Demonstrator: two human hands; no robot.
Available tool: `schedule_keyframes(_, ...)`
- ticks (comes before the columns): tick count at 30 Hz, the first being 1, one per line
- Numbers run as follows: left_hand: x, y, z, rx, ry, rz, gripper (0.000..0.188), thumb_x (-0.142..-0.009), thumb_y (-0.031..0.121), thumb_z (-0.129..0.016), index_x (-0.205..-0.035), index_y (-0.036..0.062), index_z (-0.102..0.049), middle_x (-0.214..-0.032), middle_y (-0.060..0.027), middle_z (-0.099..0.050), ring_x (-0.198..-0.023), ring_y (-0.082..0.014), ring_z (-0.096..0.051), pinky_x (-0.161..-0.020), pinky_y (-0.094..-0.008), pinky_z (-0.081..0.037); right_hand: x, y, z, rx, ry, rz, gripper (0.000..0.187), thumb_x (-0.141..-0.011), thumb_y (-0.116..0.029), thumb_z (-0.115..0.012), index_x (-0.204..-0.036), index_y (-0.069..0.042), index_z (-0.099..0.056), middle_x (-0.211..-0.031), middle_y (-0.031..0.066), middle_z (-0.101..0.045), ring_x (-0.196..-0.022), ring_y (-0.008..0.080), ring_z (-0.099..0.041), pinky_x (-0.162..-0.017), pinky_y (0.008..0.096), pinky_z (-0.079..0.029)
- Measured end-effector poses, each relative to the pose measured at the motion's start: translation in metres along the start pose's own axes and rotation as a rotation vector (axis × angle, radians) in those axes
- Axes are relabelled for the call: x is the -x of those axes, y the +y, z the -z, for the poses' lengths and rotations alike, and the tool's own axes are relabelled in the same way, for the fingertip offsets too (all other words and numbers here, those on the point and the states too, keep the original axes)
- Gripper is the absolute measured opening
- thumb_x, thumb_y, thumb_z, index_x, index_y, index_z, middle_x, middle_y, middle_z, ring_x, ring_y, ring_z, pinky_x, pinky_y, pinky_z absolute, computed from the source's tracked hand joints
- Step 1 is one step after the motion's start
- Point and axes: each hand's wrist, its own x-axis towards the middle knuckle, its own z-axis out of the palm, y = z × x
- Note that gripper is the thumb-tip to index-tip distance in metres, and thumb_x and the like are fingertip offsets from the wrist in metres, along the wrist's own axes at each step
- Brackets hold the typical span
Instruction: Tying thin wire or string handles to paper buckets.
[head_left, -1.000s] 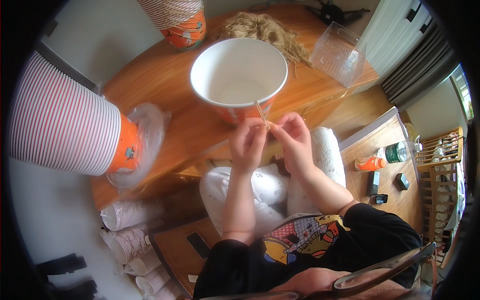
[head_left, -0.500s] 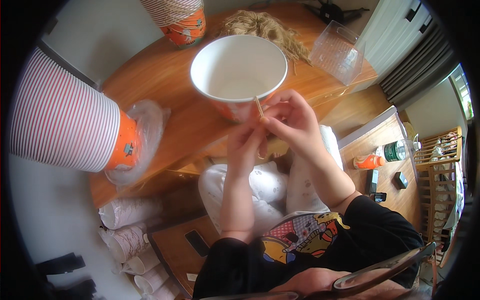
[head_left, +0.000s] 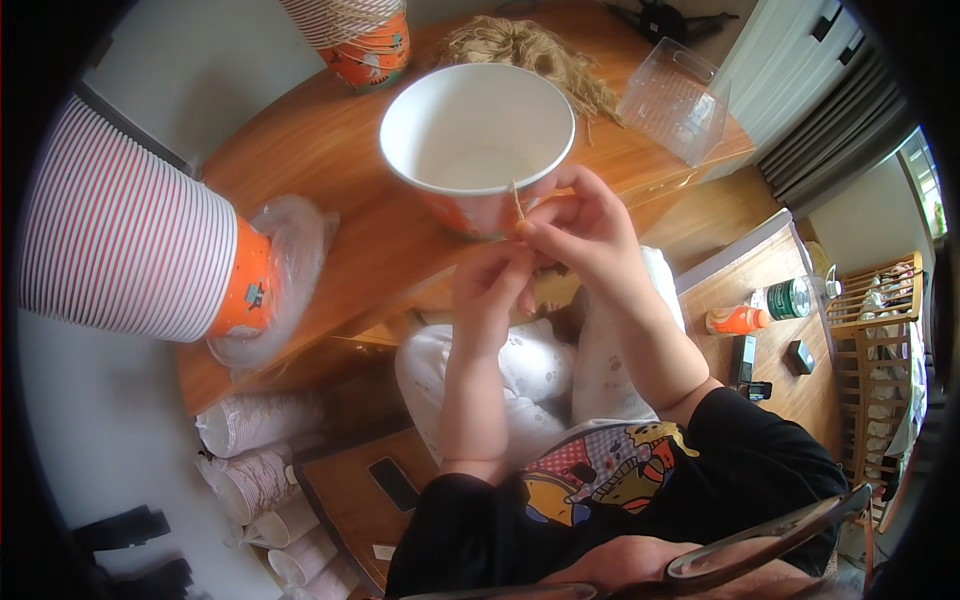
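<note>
A large paper bucket (head_left: 478,130), white inside with an orange printed outside, stands upright on the wooden table in front of me. Just below its near rim, my right hand (head_left: 580,215) pinches a short length of tan twine (head_left: 518,205) between thumb and fingertips. The twine's upper end reaches up to the rim; whether it is fixed to the bucket I cannot tell. My left hand (head_left: 492,285) meets the right one from below, its thumb and fingers pressed together. What lies between the left fingertips is hidden.
A tangled bundle of twine (head_left: 525,50) lies behind the bucket, beside a clear plastic box (head_left: 678,105). At left, a tall stack of nested buckets (head_left: 130,230) leans in a plastic bag; another stack (head_left: 365,50) stands farther back. A phone (head_left: 394,484) and wrapped stacks (head_left: 260,425) sit below.
The bucket has shifted very slightly upward in view. My right hand's fingers have moved a little, and the twine now stands straighter between them. My left hand remains close to its earlier place.
</note>
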Motion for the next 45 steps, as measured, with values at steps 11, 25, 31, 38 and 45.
schedule_keyframes(11, 0.002, 0.006, -0.004, 0.033, -0.017, 0.089, 0.022, -0.093, 0.015, -0.054, -0.089, -0.001, -0.068, -0.066, -0.001, -0.059, -0.052, -0.0046, -0.047, -0.048, -0.0188, -0.036, 0.001, 0.005, 0.0, 0.042, 0.038, 0.038, 0.027, -0.084, -0.002, -0.066, -0.104, -0.003, -0.048, -0.079, 0.0041, -0.065, -0.07, 0.0058, -0.058, -0.059, 0.0182, -0.047)
schedule_keyframes(25, 0.002, 0.006, -0.005, 0.023, -0.018, 0.154, 0.021, -0.089, 0.013, -0.053, -0.089, -0.0015, -0.069, -0.06, 0.0019, -0.053, -0.049, -0.004, -0.045, -0.046, -0.0186, -0.031, 0.0, 0.006, 0.001, 0.122, 0.046, 0.063, 0.026, -0.083, -0.003, -0.067, -0.102, -0.004, -0.048, -0.08, 0.0031, -0.065, -0.07, 0.004, -0.055, -0.058, 0.0171, -0.043)
schedule_keyframes(31, 0.001, 0.007, 0.001, 0.004, -0.083, 0.177, 0.023, -0.089, 0.014, -0.053, -0.09, -0.0011, -0.07, -0.06, 0.0041, -0.052, -0.048, -0.0016, -0.04, -0.044, -0.0178, -0.028, 0.001, 0.005, 0.002, 0.082, 0.045, 0.012, 0.024, -0.085, -0.003, -0.066, -0.101, -0.003, -0.049, -0.081, 0.0028, -0.064, -0.071, 0.0039, -0.055, -0.057, 0.0166, -0.043)
schedule_keyframes(38, 0.004, 0.009, -0.009, 0.037, 0.042, 0.144, 0.024, -0.09, 0.012, -0.05, -0.086, -0.0058, -0.065, -0.05, 0.0035, -0.043, -0.042, -0.0023, -0.033, -0.042, -0.0208, -0.025, 0.015, 0.03, 0.016, 0.594, 0.275, 0.766, 0.021, -0.08, 0.003, -0.066, -0.097, -0.001, -0.054, -0.096, 0.0111, -0.064, -0.075, 0.0117, -0.056, -0.066, 0.0235, -0.045)
schedule_keyframes(45, 0.009, 0.006, -0.008, 0.155, 0.119, 0.175, 0.021, -0.09, 0.011, -0.053, -0.093, -0.001, -0.07, -0.067, -0.001, -0.06, -0.046, -0.0052, -0.045, -0.043, -0.0182, -0.033, 0.032, 0.033, 0.011, 1.067, 0.282, 0.984, 0.031, -0.06, 0.001, -0.077, -0.084, -0.009, -0.059, -0.093, 0.0025, -0.072, -0.074, 0.0202, -0.054, -0.067, 0.0275, -0.043)
